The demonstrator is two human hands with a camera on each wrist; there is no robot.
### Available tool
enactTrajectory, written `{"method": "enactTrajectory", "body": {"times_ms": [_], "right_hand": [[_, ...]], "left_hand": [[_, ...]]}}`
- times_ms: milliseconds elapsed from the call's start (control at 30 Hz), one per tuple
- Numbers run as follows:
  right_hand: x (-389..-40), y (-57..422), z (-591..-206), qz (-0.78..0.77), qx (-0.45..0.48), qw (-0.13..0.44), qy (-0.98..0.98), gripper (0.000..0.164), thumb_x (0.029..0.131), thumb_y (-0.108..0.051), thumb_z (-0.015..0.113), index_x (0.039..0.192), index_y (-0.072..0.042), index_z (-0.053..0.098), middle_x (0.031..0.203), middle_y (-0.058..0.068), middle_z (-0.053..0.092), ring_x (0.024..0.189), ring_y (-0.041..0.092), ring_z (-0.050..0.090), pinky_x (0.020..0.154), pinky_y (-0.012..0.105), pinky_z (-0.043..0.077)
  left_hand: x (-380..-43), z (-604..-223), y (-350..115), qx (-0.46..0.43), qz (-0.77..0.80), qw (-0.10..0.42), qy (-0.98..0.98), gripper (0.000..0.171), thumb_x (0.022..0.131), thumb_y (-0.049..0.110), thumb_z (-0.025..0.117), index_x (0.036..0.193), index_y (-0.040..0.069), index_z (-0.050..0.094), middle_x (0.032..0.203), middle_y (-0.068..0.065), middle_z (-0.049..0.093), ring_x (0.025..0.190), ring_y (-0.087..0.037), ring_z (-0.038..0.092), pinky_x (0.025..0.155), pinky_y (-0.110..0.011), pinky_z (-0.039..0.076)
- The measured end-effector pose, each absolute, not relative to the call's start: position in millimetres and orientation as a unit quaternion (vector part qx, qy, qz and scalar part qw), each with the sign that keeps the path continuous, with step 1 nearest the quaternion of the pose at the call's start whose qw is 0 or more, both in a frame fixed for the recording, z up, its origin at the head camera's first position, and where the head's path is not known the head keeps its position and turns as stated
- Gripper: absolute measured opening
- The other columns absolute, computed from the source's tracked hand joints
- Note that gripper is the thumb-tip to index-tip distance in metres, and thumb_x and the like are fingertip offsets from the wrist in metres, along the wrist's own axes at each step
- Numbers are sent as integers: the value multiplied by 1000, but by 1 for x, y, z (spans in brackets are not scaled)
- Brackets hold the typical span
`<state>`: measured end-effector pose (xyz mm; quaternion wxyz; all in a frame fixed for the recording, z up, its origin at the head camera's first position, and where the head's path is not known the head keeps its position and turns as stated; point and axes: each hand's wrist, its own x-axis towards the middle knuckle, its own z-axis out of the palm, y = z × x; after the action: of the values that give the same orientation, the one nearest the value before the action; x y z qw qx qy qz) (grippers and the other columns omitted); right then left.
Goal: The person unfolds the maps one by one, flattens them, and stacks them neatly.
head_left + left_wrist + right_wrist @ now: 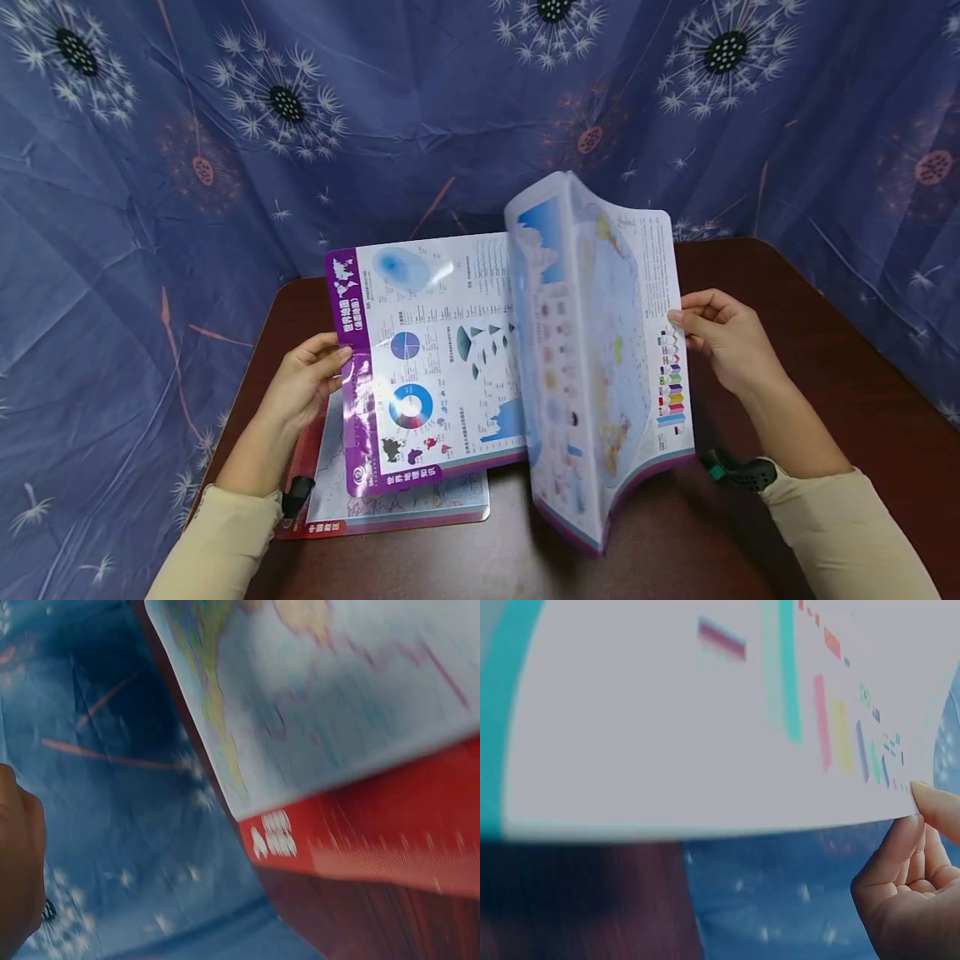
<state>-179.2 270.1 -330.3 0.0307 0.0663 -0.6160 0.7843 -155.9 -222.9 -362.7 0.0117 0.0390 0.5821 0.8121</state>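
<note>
A glossy folded world map sheet (450, 350) with a purple border is held up over the table, partly unfolded. Its left panel shows charts and diagrams; a fold stands up near the middle, and the right panel carries a map and rows of flags. My left hand (300, 379) pinches the purple left edge between thumb and fingers. At the other side, my right hand (727, 342) pinches the right edge, thumb in front; the right wrist view shows this hand (911, 877) at the sheet's rim. Beneath lies a second map (405, 517) with a red border, mostly covered.
The dark brown wooden table (465, 567) has rounded back corners. Behind and around it hangs a blue cloth (420, 100) printed with dandelions. Black straps (738, 472) sit at both wrists, beside cream sleeves (855, 525).
</note>
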Motion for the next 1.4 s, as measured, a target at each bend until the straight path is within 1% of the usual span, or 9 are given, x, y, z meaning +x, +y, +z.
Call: {"method": "enactTrajectory", "body": {"times_ms": [200,300,333,533,600,800,900,1100,1400], "right_hand": [[-178,302,-334,783,10,81,-617,13,81,6,62,89,-4,64,75,4,61,58,12,56,48,18,46],[-178,320,-335,783,-23,92,-615,13,80,3,64,90,-6,65,76,2,62,58,12,56,47,18,45],[-184,335,-345,780,-28,97,-617,15,79,2,65,92,-5,65,78,2,62,58,12,56,47,18,45],[-187,374,-354,775,-82,118,-615,21,75,-3,71,95,-6,67,80,-1,65,61,12,59,47,20,44],[-180,374,-346,774,-111,117,-612,21,74,-6,72,94,-9,69,80,-5,65,62,11,59,49,19,44],[-184,399,-355,749,-176,130,-626,29,68,-17,78,96,-13,70,80,-9,65,63,8,59,51,18,45],[-186,409,-360,745,-187,134,-626,28,66,-18,79,92,-14,71,77,-9,65,61,8,58,50,19,45],[-187,422,-367,733,-195,127,-639,19,67,-18,79,85,-16,72,72,-8,63,55,9,57,45,21,47],[-191,426,-373,721,-205,123,-650,17,66,-19,80,81,-16,72,66,-8,63,52,9,57,43,22,47]], "left_hand": [[-152,-360,-248,57,829,-3,556,31,90,-9,44,91,10,68,76,-4,60,62,-10,60,51,-20,50],[-150,-358,-259,55,833,-5,551,31,90,-9,44,91,9,68,77,-5,61,64,-12,62,53,-23,52],[-149,-358,-263,53,833,-4,550,30,90,-9,44,91,9,69,78,-5,61,64,-12,62,53,-23,52],[-146,-357,-283,36,833,-11,552,28,90,-7,46,91,9,69,78,-5,62,63,-13,62,53,-23,52],[-145,-358,-288,31,833,-15,552,28,90,-7,46,91,9,69,77,-5,63,63,-13,62,52,-23,52],[-145,-360,-299,24,832,-23,553,28,90,-7,46,90,9,69,76,-5,64,62,-12,62,50,-23,51],[-145,-362,-303,21,827,-25,561,29,89,-7,46,89,10,70,76,-4,64,62,-11,62,49,-22,50],[-144,-365,-307,12,825,-19,564,28,89,-8,47,88,9,69,75,-4,63,62,-11,62,49,-22,50],[-147,-368,-311,12,826,-14,563,28,89,-8,47,87,9,69,75,-4,63,62,-12,62,49,-23,51]]}}
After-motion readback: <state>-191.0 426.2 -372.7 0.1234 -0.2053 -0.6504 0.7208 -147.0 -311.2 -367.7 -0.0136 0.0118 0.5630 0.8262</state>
